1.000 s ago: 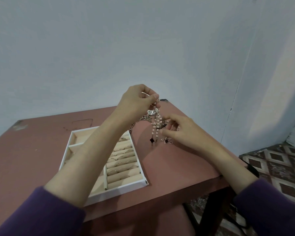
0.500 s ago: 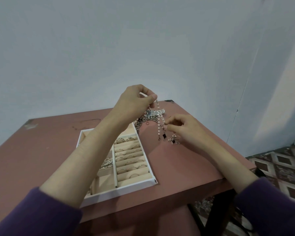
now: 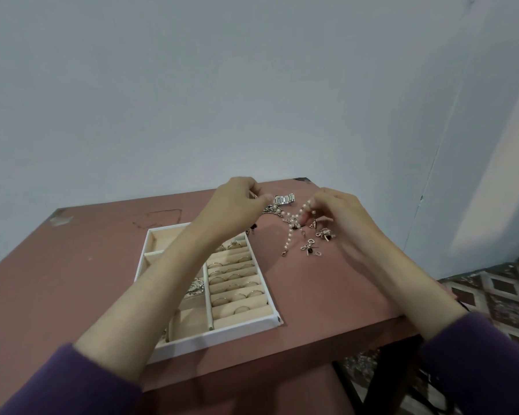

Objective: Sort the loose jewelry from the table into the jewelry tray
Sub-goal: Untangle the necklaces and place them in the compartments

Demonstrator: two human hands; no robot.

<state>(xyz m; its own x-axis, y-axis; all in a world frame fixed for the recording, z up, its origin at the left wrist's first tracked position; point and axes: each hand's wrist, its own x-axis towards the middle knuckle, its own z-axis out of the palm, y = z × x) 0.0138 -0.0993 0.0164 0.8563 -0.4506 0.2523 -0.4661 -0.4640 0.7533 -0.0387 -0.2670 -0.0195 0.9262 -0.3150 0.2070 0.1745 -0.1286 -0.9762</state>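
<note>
Pearl strand (image 3: 289, 235): held over the table (image 3: 72, 280) just right of the tray (image 3: 222, 330), one end pinched in the curled fingertips of the left hand (image 3: 237, 205), the other pinched by the right hand (image 3: 339, 214), with a tail hanging toward the tabletop. Small charms (image 3: 309, 250) are laid on the table beside the tail, and a silver band (image 3: 285, 199) lies between the hands. Rings (image 3: 237, 277) are seated in the tray's right-hand rolls.
</note>
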